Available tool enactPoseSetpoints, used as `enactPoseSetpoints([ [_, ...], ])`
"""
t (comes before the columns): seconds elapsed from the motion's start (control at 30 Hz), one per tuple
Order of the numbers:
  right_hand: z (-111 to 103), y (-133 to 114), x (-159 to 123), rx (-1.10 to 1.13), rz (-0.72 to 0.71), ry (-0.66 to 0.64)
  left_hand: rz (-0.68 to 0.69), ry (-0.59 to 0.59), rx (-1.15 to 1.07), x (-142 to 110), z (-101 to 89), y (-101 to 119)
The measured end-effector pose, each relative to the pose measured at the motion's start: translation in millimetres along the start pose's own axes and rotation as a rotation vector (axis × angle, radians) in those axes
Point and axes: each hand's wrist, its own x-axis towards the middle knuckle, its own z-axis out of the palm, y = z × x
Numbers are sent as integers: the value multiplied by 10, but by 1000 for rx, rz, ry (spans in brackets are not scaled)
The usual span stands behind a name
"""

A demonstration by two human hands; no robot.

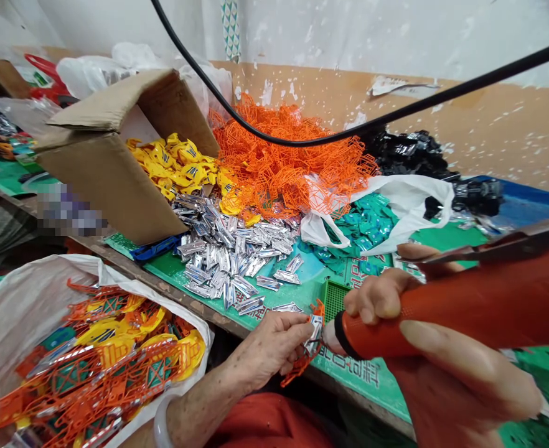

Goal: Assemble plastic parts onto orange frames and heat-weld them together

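Your left hand point(269, 348) pinches the orange-and-silver part point(315, 328) over the table edge; your right hand point(465, 367) clasps the red screwdriver point(470, 305). Red lettering point(361, 370) on the green tabletop point(398, 389) isn't clearly legible.

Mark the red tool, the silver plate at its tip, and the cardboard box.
Red tool point(470, 305): head view, middle of its body.
Silver plate point(317, 326): head view, upper face.
Cardboard box point(111, 186): head view, outer side wall.

Along the near edge of the green table point(393, 389) I see outlined Chinese characters point(351, 368), the last of which I read as 料; the rest escape me. I cannot decipher the red lettering point(357, 271) beside the green basket point(335, 297), nor the tiny marks on the silver pieces point(230, 255).
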Motion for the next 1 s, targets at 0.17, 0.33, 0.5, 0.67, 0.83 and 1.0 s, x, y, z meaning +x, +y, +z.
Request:
enactPoseSetpoints([
  [0.17,-39,18,-5,-19,23,-57,7,45,44,-20,51,49],
  [0.33,-50,40,6,-55,41,-107,9,115,14,5,74,-1],
  [0.5,-36,23,-13,-101,23,-158,80,136,14,91,35,-170],
  [0.67,-12,9,-14,-140,5,-192,118,117,22,110,34,-185],
  [0.83,-39,68,4,-186,-5,-154,121,131,50,73,62,-72],
  [1.0,-52,85,-3,-227,45,-139,98,135,53,77,66,-58],
])
